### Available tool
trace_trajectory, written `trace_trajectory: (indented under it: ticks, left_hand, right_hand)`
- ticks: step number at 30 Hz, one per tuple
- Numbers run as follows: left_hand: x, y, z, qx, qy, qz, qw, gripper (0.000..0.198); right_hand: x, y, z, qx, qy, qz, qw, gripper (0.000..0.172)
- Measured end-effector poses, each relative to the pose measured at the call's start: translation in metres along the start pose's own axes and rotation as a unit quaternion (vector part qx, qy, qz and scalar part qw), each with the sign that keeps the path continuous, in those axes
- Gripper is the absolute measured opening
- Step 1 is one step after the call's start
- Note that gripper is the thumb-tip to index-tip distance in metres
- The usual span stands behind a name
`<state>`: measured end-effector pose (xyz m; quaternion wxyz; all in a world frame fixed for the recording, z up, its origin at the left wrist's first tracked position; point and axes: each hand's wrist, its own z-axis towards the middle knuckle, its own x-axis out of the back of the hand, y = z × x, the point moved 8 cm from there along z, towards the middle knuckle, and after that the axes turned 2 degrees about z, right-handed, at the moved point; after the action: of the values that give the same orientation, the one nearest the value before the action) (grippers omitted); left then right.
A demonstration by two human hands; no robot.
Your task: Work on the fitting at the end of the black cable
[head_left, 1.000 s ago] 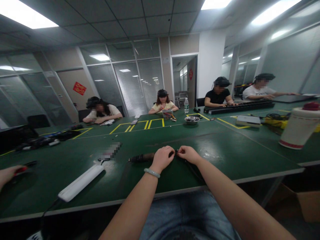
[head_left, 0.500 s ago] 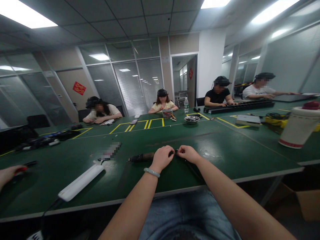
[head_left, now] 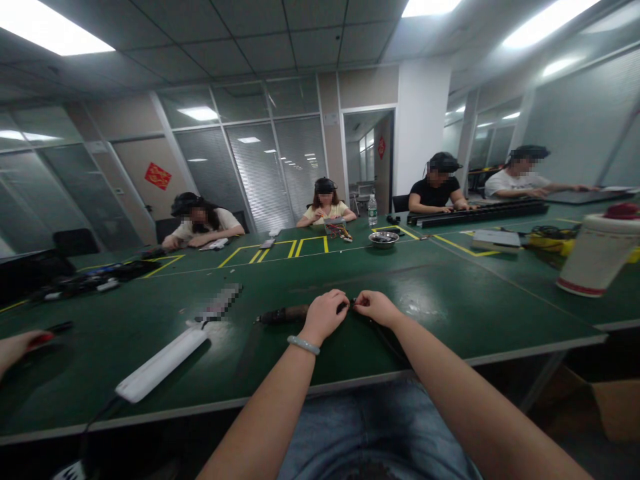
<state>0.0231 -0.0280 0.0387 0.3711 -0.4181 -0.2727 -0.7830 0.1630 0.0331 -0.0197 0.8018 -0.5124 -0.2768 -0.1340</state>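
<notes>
A dark electric screwdriver (head_left: 283, 315) lies on the green table, its metal tip toward the left. My left hand (head_left: 326, 313) is closed around its rear end, palm down, with a bracelet at the wrist. Close by on the right, my right hand (head_left: 376, 308) pinches the end of a black cable (head_left: 385, 337), which runs down toward the table's front edge under my forearm. A small dark end shows between the two hands; whether cable and screwdriver are joined there I cannot tell.
A white power strip (head_left: 163, 367) lies to the left, with a blurred-out item beyond it. Another person's hand (head_left: 17, 347) holds a red and black item at the left edge. A metal bowl (head_left: 383, 241), a bottle (head_left: 373, 211) and a paper cup (head_left: 595, 257) stand farther off. Several people sit opposite.
My hands and the screwdriver stay almost in place. At the far left, the other person's hand shifts slightly.
</notes>
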Motion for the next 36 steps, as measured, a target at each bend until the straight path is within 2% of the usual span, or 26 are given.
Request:
trace_trajectory:
  ticks: [8, 20, 27, 36]
  left_hand:
    - [0.0013, -0.0002, 0.0000, 0.008, -0.005, -0.015, 1.000, 0.018]
    - [0.0000, -0.0007, 0.0013, -0.004, 0.000, -0.020, 1.000, 0.011]
    - [-0.0034, -0.0061, 0.0024, 0.008, 0.013, -0.033, 0.999, 0.019]
    - [-0.0070, -0.0071, 0.0037, 0.005, -0.011, -0.040, 0.999, 0.015]
  right_hand:
    - [-0.0005, -0.0014, -0.0008, -0.003, -0.003, 0.010, 1.000, 0.014]
    - [0.0004, -0.0006, -0.0006, -0.013, -0.013, 0.010, 1.000, 0.015]
    - [-0.0006, 0.0023, 0.0009, -0.015, -0.013, 0.011, 1.000, 0.014]
    - [0.0007, -0.0005, 0.0005, -0.017, -0.013, 0.013, 1.000, 0.013]
